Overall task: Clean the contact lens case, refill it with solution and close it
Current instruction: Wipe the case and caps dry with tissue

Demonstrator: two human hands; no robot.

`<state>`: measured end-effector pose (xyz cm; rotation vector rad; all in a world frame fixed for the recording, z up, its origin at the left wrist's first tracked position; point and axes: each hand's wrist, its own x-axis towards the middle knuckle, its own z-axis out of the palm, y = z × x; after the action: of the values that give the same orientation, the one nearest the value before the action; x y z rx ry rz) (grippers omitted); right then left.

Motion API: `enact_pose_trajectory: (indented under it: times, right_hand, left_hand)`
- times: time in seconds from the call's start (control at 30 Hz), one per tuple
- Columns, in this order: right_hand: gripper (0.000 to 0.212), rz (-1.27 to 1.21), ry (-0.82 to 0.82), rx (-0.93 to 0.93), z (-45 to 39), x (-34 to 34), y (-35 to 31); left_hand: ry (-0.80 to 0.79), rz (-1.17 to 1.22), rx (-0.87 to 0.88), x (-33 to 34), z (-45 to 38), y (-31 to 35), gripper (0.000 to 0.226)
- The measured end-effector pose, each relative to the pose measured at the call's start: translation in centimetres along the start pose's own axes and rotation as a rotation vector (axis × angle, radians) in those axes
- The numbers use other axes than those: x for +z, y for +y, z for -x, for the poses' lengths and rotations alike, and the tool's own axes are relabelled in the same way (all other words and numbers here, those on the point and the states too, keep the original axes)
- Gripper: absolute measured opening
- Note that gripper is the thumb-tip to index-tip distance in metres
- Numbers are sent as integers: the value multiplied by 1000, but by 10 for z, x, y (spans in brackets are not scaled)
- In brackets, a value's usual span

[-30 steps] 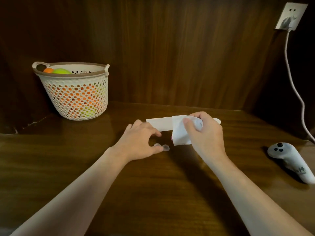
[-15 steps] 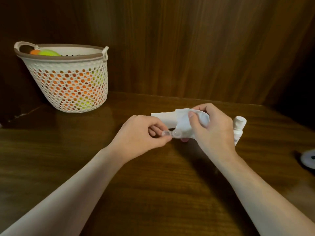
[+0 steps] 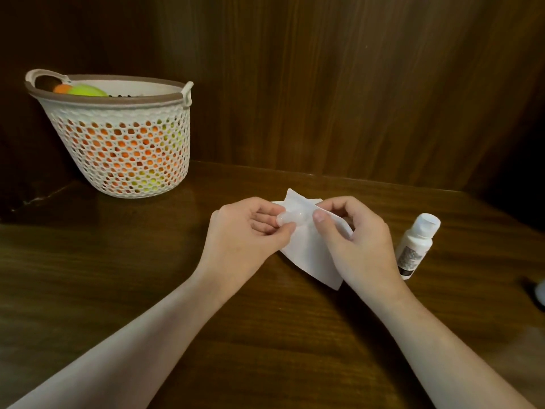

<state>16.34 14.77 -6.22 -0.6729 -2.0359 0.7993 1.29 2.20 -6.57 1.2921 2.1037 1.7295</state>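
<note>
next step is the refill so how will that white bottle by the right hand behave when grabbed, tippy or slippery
The solution bottle stands upright on the table and is tall for its narrow base, so a sideways nudge would probably tip it. Its plastic looks smooth, perhaps a little slippery. It is small, so likely light and easy to lift in one hand.

Looking like a home room: dark wooden desk (image 3: 118, 290) sitting against wood-panelled wall (image 3: 324, 84), white plastic basket (image 3: 124, 137) holding orange and green balls (image 3: 85, 90).

Dim warm light, wide-angle edge distortion
</note>
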Motion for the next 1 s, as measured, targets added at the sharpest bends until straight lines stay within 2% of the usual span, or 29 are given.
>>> enact_pose_trajectory:
  times: [0.13, 0.37, 0.57, 0.8, 0.9, 1.0]
  right_hand:
    - [12, 41, -21, -45, 2, 2, -3]
    - [13, 53, -42, -74, 4, 2, -4]
    - [19, -18, -85, -70, 3, -3, -4]
    - [17, -111, -271, -73, 1, -11, -7]
    - [16, -32, -252, -72, 2, -14, -7]
    - [21, 22, -185, -45, 2, -15, -6]
  left_hand:
    - [-21, 30, -24, -1, -1, -2, 26]
    - [-148, 431, -182, -2, -1, 2, 35]
    - [-208, 594, -254, -3, -3, 4, 34]
    - [-197, 504, -210, -4, -2, 2, 34]
    - [-197, 460, -192, -6, -3, 2, 41]
    - [-215, 421, -158, -4, -2, 2, 34]
